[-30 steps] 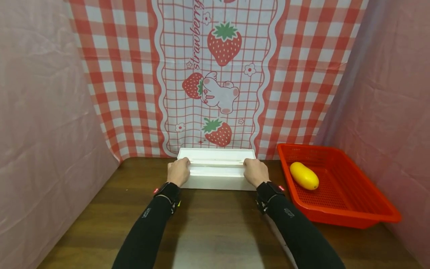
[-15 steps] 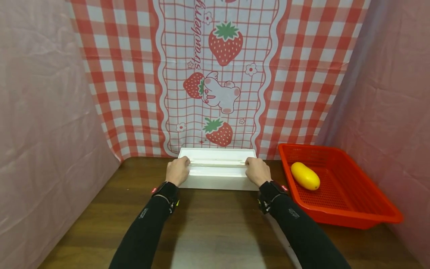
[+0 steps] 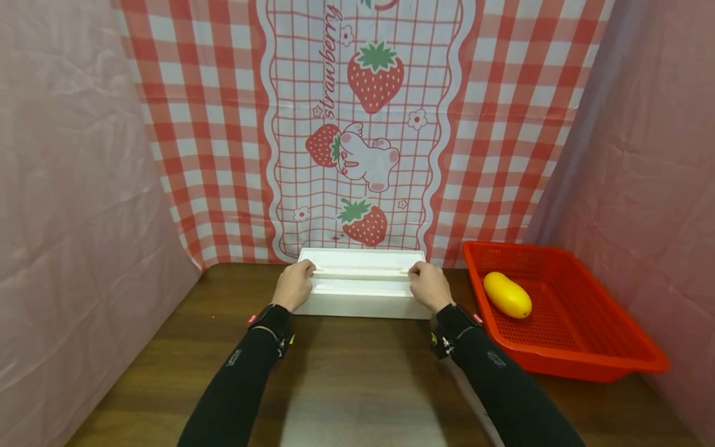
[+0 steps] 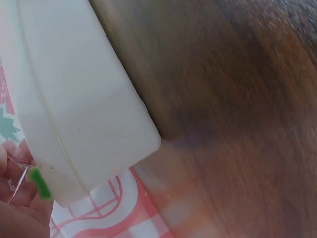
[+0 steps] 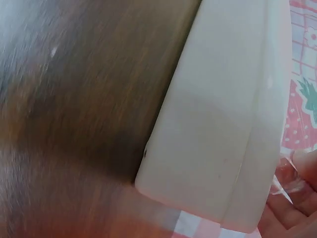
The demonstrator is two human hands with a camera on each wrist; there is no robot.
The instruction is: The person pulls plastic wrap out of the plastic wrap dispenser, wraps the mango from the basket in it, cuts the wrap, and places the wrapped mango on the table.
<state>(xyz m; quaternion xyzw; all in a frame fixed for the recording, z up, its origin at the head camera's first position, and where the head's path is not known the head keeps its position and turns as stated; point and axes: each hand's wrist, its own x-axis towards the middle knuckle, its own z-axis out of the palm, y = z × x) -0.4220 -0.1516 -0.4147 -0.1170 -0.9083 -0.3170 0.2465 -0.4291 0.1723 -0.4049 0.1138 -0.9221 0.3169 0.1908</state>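
A long white box [image 3: 363, 305] with its lid tilted back stands at the rear of the table; a pale bar or roll spans it. At its left end, the left hand [image 3: 293, 287] has curled fingers pinching clear film [image 4: 21, 184], with a small green piece [image 4: 40, 183] beside them. The right hand [image 3: 431, 287] pinches clear film [image 5: 283, 182] at the box's right end. Both wrist views show the box's smooth front [image 4: 89, 104] close up. How much film lies between the hands cannot be told.
To the right stands a red plastic basket [image 3: 592, 358] holding a yellow oval object [image 3: 507, 295]. Behind the box hangs a checked strawberry cloth [image 3: 212, 136]. Pink cloth hangs along both sides of the wooden table [image 3: 346, 385].
Both hands have shifted slightly outward, away from each other, along the box. Their pinch looks the same, and the box and basket have kept their places.
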